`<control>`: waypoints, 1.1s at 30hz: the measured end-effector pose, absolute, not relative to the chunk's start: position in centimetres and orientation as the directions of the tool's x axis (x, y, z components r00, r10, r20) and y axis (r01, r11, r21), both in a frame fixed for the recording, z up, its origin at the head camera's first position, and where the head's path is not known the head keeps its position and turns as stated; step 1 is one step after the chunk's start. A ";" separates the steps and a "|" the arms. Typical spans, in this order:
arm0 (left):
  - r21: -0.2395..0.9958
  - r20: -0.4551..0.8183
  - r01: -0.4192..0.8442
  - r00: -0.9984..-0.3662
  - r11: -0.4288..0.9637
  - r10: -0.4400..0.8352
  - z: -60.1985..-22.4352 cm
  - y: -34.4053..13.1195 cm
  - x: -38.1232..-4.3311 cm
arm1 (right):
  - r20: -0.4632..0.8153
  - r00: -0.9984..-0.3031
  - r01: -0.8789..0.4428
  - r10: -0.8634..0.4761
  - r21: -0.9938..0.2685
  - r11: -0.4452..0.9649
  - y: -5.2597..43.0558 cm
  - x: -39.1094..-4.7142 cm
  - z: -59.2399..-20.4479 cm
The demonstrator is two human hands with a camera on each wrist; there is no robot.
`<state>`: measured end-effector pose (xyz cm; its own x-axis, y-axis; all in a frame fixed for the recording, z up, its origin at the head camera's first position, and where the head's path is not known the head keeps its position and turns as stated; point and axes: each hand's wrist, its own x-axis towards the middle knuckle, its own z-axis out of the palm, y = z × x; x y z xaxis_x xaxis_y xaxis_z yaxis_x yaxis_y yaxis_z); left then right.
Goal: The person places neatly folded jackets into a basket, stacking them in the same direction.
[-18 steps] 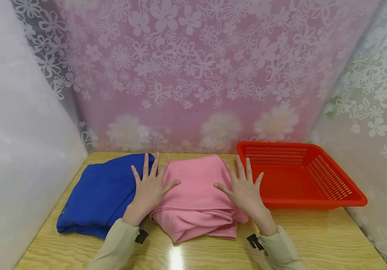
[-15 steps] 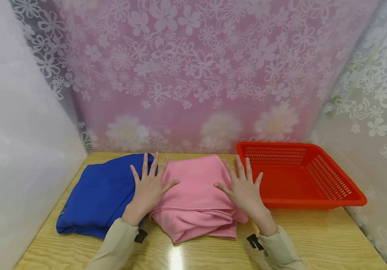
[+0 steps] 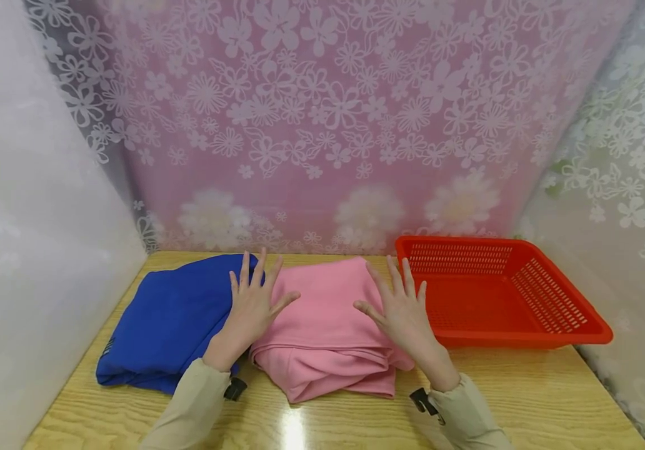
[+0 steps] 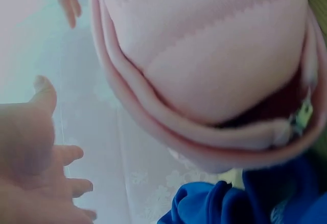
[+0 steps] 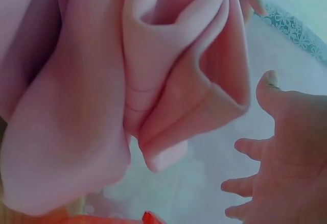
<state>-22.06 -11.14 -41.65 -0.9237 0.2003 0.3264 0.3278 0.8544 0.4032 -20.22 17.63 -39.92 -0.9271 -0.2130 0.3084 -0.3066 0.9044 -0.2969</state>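
Observation:
A folded pink garment (image 3: 325, 312) lies in the middle of the table in the head view. To its left sits a folded blue garment (image 3: 170, 319). My left hand (image 3: 248, 315) is spread over the gap between the two, its fingers straight and holding nothing. Over the pink garment's right edge, next to the basket, my right hand (image 3: 407, 319) is likewise spread with nothing in it. Both wrist views show a gap between each palm and the pink cloth. A small metal zipper pull (image 4: 305, 113) shows on the pink garment in the left wrist view.
An orange-red plastic basket (image 3: 525, 339) with slotted sides stands at the right on the wooden table (image 3: 502, 387). Flower-patterned sheeting (image 3: 322, 125) walls off the back and both sides. Nothing lies in the basket.
Both hands have turned slightly inward, and their fingers have drawn a little closer together. The garments and the basket stay in place.

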 end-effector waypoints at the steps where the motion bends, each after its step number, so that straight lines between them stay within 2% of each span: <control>1: 0.440 0.327 0.338 -0.923 0.832 0.202 -41.6 -11.1 -22.2 | 0.310 -0.924 -0.322 -0.224 -0.315 0.893 17.6 -20.3 -40.1; 6: 0.611 0.320 0.355 -0.928 0.708 0.190 -41.8 -10.8 -22.3 | 0.300 -0.918 -0.371 -0.258 -0.429 0.823 17.7 -20.6 -40.9; 9: 0.662 0.319 0.350 -0.932 0.663 0.174 -42.4 -10.9 -22.3 | 0.293 -0.921 -0.371 -0.258 -0.450 0.813 17.9 -20.5 -41.4; 15: 0.661 0.263 0.314 -0.947 0.681 0.182 -44.3 -11.2 -21.9 | 0.217 -0.944 -0.325 -0.248 -0.489 0.809 18.7 -20.0 -42.4; 21: 0.678 0.132 0.227 -0.973 0.699 0.188 -45.5 -11.0 -21.2 | 0.115 -0.969 -0.244 -0.218 -0.567 0.786 19.9 -19.8 -43.3; 28: 0.687 0.059 0.156 -0.985 0.710 0.160 -45.9 -11.3 -20.6 | -0.019 -0.984 -0.120 -0.175 -0.658 0.744 21.3 -19.5 -44.2; 33: 0.698 0.014 0.129 -0.986 0.705 0.167 -45.8 -11.9 -20.6 | -0.106 -0.984 -0.034 -0.143 -0.675 0.737 22.1 -19.5 -44.8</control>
